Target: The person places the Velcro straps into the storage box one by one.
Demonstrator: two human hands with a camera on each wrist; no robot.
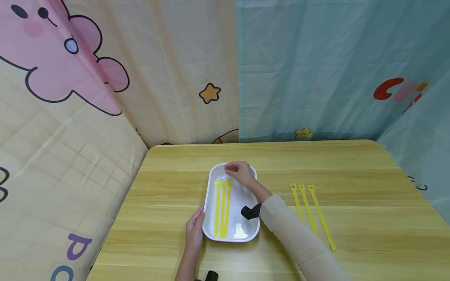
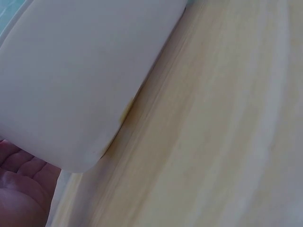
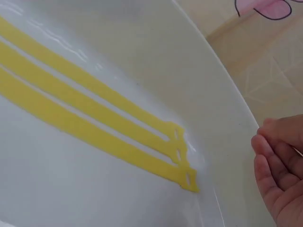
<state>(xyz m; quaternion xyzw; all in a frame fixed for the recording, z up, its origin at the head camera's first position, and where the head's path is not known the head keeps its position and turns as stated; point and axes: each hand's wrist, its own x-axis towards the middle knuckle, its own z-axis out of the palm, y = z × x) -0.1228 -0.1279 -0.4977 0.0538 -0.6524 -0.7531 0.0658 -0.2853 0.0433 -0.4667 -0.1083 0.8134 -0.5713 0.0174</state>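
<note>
A white tray [image 1: 246,195] rests on the table with three yellow cable straps [image 1: 224,210] side by side along its left half, their slotted heads at the far end. My left hand [image 1: 194,232] grips the tray's left side, thumb at the rim; in the left wrist view its palm [image 2: 23,184] shows under the tray's corner. Over the far end of the tray is my right hand [image 1: 240,173], fingers curled in toward the thumb with nothing between them. The right wrist view has its fingertips [image 3: 265,149] right by the rim, beyond the strap heads.
Three more yellow straps [image 1: 318,214] lie on the wooden table [image 1: 369,187] to the right of the tray, partly behind the right sleeve [image 1: 299,238]. Printed curtains [image 1: 175,78] hang along the table's back and sides.
</note>
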